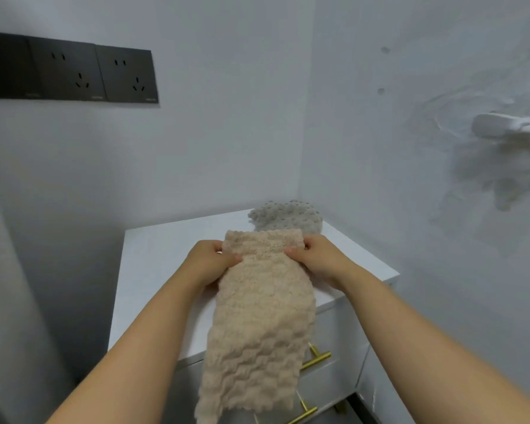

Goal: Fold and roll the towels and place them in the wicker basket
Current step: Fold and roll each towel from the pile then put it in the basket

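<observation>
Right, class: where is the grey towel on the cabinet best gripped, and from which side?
Probably grip the grey towel by its left edge, from the front-left: bunched at the cabinet back, walls behind and right, beige towel hiding its near edge.

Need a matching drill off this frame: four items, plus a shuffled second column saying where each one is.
Items
1. beige towel
2. grey towel
3. gold drawer handle
4. black wall sockets

Places
a. on the wall, upper left
b. gripped at its top edge by the left hand and right hand
c. lying at the back corner of the white cabinet top
d. on the cabinet front

Pairs: 1-b, 2-c, 3-d, 4-a
</observation>
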{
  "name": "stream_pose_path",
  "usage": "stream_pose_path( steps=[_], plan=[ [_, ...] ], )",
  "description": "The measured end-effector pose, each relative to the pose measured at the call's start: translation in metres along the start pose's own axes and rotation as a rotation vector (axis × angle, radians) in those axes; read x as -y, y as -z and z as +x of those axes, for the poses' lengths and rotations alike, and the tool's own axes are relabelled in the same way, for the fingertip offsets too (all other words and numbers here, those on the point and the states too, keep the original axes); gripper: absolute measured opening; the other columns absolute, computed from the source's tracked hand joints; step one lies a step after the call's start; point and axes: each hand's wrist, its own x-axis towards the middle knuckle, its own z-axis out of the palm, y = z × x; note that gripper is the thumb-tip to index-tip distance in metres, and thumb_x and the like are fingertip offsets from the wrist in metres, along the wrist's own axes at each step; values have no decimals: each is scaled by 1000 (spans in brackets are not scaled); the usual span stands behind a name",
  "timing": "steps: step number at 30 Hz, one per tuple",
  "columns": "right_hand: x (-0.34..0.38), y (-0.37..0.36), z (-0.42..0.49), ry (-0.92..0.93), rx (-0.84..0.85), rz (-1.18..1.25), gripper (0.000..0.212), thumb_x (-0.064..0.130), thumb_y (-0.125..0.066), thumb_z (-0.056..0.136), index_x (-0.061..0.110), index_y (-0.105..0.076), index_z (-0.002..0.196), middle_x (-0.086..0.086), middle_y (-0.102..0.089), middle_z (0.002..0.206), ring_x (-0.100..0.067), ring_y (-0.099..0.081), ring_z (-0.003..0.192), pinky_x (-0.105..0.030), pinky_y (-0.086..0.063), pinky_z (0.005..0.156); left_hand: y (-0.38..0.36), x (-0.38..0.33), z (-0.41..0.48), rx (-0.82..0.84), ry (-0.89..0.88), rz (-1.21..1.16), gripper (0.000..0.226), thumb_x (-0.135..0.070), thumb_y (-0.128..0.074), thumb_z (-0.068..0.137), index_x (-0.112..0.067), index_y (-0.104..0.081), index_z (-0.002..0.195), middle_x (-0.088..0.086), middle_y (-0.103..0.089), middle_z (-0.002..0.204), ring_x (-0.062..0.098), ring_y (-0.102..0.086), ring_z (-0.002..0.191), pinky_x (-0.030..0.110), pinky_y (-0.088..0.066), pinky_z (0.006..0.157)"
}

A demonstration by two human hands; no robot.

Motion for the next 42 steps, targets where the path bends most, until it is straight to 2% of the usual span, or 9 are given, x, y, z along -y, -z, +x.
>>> stream_pose_path(
  steps=[6, 11, 17, 20, 25, 30, 35, 38, 42],
  plan=[
    [-12, -4, 19, 78, -170, -25, 14, 21, -57, 95, 15, -68, 101, 6, -68, 89, -5, -63, 76, -14, -46, 55, -17, 6, 9, -162, -157, 51, 7, -17, -72, 82, -10, -72, 80, 7, -72, 83, 24, -68, 83, 39, -54, 78],
    [-20, 15, 16, 107, -162, 18, 36, 16, -71, 85, 15, -49, 56, 15, -51, 42, 1, -48, 40, -13, -37, 45, -16, 10, 10, -158, -200, 90, 26, -22, -76, 79, -7, -62, 62, 3, -59, 62, 18, -52, 58, 27, -40, 57],
    [-23, 25, 15, 33, 61, -152, 38, 11, -79, 76, -1, -65, 109, -21, -69, 105, -34, -67, 98, -45, -50, 97, -12, 13, 8, -97, -259, 183, 20, -15, -78, 76, -15, -62, 63, -8, -53, 57, 8, -47, 56, 19, -36, 55],
    [-25, 27, 15, 65, 47, -123, 28, -2, -72, 79, 7, -70, 106, -10, -73, 101, -23, -69, 97, -39, -53, 93, -7, 14, 6, -65, -304, 138, 29, -7, -78, 75, -21, -60, 58, -17, -56, 51, -4, -49, 49, 8, -36, 53],
    [-25, 29, 13, 127, 68, -139, 25, -8, -67, 80, 12, -73, 93, 2, -73, 91, -6, -68, 85, -18, -53, 78, 4, 17, 7, 28, -302, 154, 19, 4, -70, 77, -14, -71, 70, 2, -71, 77, 10, -62, 75, 19, -46, 71],
    [-22, 32, 13, 64, -1, -171, 35, -1, -48, 86, 16, -72, 66, 3, -68, 78, -11, -57, 80, -24, -42, 78, 14, 15, 7, 152, -233, 145, 35, 1, -49, 87, -15, -75, 69, -3, -73, 97, 9, -63, 101, 23, -44, 95],
    [-24, 30, 13, 64, 46, -266, 46, 50, -63, 84, 10, -60, 64, 4, -58, 73, -12, -50, 70, -25, -37, 73, 12, 9, 7, 175, -210, 310, 41, -48, -67, 82, -11, -69, 66, -3, -72, 86, 8, -61, 86, 24, -42, 87],
    [-19, 32, 12, 69, 160, -418, 40, 45, -78, 71, 13, -55, 70, 0, -46, 66, -12, -40, 62, -23, -34, 63, 13, 3, 8, 233, -199, 496, 40, -46, -80, 68, -11, -61, 63, 9, -67, 80, 11, -52, 74, 26, -41, 73],
    [-8, 36, 10, 39, 251, -572, 39, 35, -80, 72, 19, -60, 101, 12, -46, 84, -3, -44, 78, -19, -35, 68, 13, -6, 3, 261, -213, 685, 34, -38, -84, 67, -23, -56, 79, -9, -53, 77, 8, -45, 67, 23, -35, 63]
  ],
)
